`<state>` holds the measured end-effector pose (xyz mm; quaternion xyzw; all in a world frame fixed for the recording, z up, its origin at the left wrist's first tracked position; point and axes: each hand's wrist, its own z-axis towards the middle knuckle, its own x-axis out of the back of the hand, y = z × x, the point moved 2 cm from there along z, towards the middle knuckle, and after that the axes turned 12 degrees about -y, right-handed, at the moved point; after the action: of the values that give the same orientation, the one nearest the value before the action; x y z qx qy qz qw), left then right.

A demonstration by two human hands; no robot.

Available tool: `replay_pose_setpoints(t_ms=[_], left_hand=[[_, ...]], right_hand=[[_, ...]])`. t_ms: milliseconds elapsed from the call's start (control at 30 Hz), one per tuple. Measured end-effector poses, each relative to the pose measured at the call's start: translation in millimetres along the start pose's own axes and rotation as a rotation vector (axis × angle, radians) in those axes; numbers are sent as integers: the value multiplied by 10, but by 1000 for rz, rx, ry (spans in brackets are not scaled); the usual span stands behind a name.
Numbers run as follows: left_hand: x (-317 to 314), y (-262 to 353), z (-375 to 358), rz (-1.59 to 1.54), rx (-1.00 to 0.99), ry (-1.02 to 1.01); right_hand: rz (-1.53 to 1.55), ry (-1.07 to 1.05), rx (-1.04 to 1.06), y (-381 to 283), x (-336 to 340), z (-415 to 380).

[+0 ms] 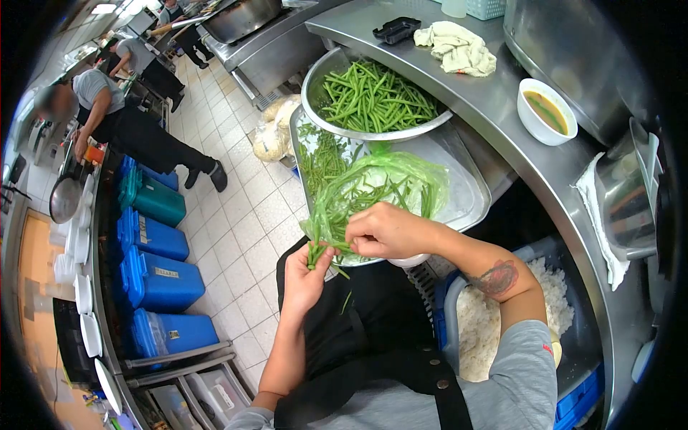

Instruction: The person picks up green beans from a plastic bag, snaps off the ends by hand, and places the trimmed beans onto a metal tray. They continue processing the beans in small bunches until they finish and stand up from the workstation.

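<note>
Green beans (315,252) are pinched in my left hand (304,278), low in the middle of the view. Close beside it, my right hand (383,231) has its fingers closed near the bean tips; what lies between them is too small to name. Just beyond both hands, a green plastic bag (423,172) with loose beans lies on a metal tray (469,188). Thin green trimmings (322,159) are heaped on the tray's left part. A large steel bowl (309,97) full of green beans (376,97) stands at the tray's far side.
A curved steel counter (487,107) on the right holds a white bowl of soup (547,112), a cloth (455,49) and a black tray (396,30). White rice (479,330) fills a tub below my right arm. Blue bins (165,279) and several people (107,107) are at left.
</note>
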<state>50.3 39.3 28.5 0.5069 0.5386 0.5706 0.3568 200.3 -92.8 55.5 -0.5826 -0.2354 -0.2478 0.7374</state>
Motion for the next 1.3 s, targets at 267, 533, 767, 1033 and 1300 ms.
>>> replay_pose_setpoints(t_ms=[267,533,767,1033,1300], left_hand=[[-27,-50,-17,-441,100,-15],[-30,-49,-18,-503,111,-42],[16,-81,-26,-498,89,32],[4,-83,-8,-380,-13,175],[-194,144,-78,164,-222,260]], right_hand=[[334,-44,-8,4,-58,31],[396,-263,-147,383,-345,65],[372,-244,-189,196,-313,78],[302,-125,-187,233,-186,35],[696,184,-272,489,-226,98]])
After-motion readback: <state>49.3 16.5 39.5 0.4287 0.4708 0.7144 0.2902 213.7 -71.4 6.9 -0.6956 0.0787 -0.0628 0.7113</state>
